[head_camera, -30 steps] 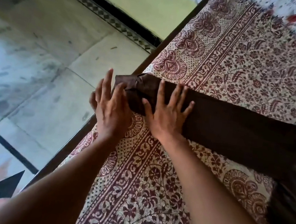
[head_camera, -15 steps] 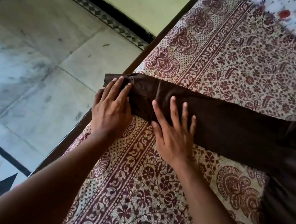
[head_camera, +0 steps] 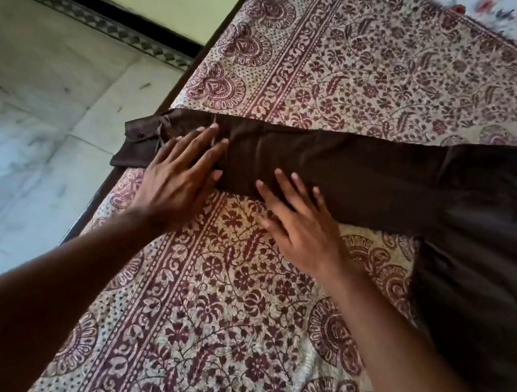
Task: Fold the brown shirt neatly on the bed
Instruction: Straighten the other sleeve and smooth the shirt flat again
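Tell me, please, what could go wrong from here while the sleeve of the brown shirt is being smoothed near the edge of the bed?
1. The cuff of the sleeve hangs past the bed edge over the floor; its weight may drag the sleeve off line.
2. Both the left hand and the right hand press flat with open fingers, gripping nothing, so pushing may bunch the cloth into creases.
3. The shirt body looks rumpled at the right, so the fold may come out uneven.
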`<act>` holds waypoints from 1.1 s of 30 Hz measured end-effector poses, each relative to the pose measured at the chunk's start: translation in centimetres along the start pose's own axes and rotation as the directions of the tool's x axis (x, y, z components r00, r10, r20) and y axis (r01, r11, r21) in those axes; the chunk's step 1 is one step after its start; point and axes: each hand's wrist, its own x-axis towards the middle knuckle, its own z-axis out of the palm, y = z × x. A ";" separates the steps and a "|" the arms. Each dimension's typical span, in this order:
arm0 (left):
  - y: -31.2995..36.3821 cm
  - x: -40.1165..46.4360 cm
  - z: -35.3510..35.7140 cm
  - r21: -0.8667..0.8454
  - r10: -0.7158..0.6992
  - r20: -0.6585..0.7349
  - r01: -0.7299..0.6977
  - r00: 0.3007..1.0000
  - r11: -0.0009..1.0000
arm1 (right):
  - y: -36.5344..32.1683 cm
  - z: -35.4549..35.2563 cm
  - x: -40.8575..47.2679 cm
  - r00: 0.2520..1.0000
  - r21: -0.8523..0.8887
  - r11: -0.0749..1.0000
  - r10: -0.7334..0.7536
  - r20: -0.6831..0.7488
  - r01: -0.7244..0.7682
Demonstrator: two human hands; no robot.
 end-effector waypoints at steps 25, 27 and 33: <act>29.1 7.1 6.7 -0.116 0.379 0.210 -0.363 0.901 0.925 | 11.5 1.5 -23.1 0.718 0.030 0.726 0.685 -0.123 -0.687; 30.0 6.4 7.0 -0.119 0.318 0.214 -0.298 0.924 0.947 | 10.0 2.2 -24.7 0.855 0.068 0.861 0.508 -0.101 -0.504; 34.1 -0.3 4.6 -0.349 0.059 0.201 0.015 0.978 0.937 | 9.7 3.0 -32.3 0.519 0.182 0.544 0.838 -0.171 -0.819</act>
